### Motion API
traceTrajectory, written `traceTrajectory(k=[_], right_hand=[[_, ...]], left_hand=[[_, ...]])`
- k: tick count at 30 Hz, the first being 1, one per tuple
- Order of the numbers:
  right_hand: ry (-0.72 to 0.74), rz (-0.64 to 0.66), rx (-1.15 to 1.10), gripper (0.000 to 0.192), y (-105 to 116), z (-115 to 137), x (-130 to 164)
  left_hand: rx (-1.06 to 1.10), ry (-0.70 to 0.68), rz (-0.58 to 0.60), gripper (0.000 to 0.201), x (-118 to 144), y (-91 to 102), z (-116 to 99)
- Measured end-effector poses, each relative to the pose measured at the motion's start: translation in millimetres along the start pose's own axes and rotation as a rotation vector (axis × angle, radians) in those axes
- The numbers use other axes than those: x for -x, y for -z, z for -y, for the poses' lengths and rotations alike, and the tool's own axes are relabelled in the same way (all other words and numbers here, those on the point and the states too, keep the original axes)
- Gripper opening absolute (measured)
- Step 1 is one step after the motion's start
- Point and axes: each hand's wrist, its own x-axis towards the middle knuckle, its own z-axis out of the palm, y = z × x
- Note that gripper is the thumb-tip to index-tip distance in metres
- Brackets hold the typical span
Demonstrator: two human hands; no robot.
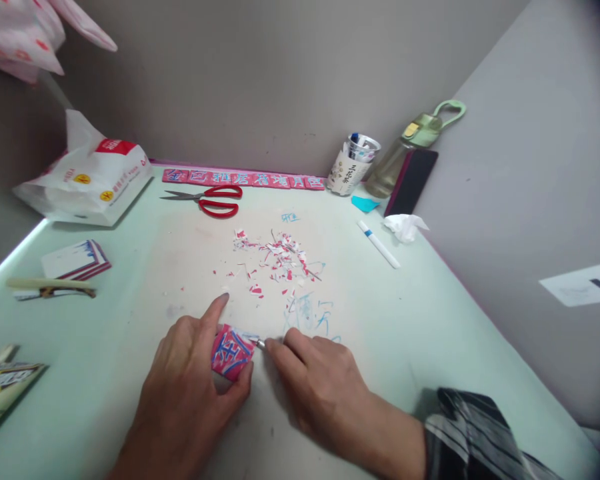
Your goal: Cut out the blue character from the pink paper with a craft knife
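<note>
One boxy white plastic packet (123, 180). Left hand (187, 373): fingers pinch one square pink block (226, 363), blue-charactered, on the worktop (395, 333). Beyond, one red-handled pair of metal scissors (195, 197); eight flat pink tiles (250, 179), one row. Right hand (325, 373): fingers grasp one slim metal-tipped tool (261, 344), tip at block's right edge. One white cylindrical pen (381, 249).

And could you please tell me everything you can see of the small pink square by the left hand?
The small pink square looks like a flat tile, its material unclear. Blue strokes edged in white form a character on its upward face; its far right part looks whitish. It sits slightly turned, low over the work surface, gripped by the left hand, while the right hand holds a metal-tipped tool at its right edge.
</note>
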Motion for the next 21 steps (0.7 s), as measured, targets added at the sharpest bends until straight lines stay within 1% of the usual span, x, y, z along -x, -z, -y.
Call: traceTrajectory(k=[4,6,8,10,12,14,18,21], right_hand=[[-0.016,0.02,0.015,0.036,0,1,3],[-0.026,0.003,0.02,0.032,-1,-3,5],[-0.109,-0.055,0.032,0.026,-1,-10,7],[-0.229,-0.127,-0.007,0.022,-1,-18,6],[-0.3,-0.174,-0.148,0.02,0,-23,3],[-0.315,-0.188,-0.338,0.019,3,-24,-3],[-0.357,-0.191,-0.611,0.013,10,-20,-11],[-0.443,-0.148,-0.821,0.012,15,-16,-12]], left_hand=[[-0.013,0.008,-0.058,0.063,2,-1.0,-1],[-0.031,-0.003,-0.078,0.063,4,-0.1,-2],[-0.036,-0.014,-0.078,0.064,5,1.0,-1],[-0.025,-0.004,-0.068,0.064,5,1.4,0],[0.003,0.004,-0.067,0.064,5,0.7,1],[0.044,-0.01,-0.068,0.065,4,-0.2,1],[0.128,-0.018,-0.057,0.067,3,1.5,2],[0.163,0.0,-0.06,0.067,3,5.5,1]])
